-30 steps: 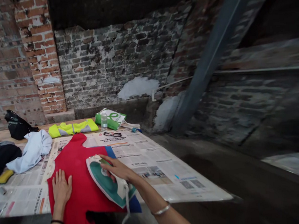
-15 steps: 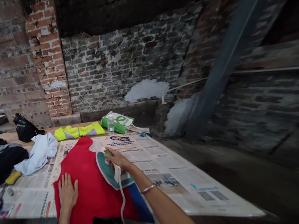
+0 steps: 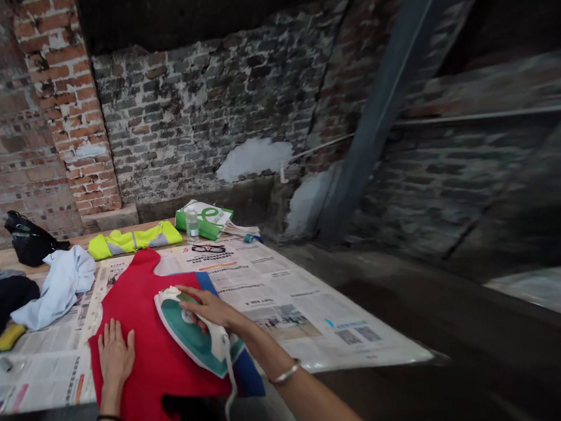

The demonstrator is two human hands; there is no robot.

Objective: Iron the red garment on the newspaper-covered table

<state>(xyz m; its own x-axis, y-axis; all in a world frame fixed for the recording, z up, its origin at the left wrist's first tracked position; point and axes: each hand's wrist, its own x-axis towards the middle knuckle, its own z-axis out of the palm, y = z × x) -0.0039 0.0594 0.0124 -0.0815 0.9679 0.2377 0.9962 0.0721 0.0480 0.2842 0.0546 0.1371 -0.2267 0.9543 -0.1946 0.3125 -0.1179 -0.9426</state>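
Right hand (image 3: 211, 310) closed around handle of iron (image 3: 186, 336); iron likely heavy, best held there. Left hand (image 3: 116, 354) open, flat on red cloth (image 3: 139, 308): soft, apt to slide, needs pinning.

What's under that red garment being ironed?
Newspaper sheets show around the red garment, on a wooden table; directly beneath the cloth is covered, so unseen.

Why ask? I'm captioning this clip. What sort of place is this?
Probably an old workshop or industrial building rather than a home: bare, crumbling brick walls, a slanted steel beam, and newspaper spread out as a work surface under a clothes iron.
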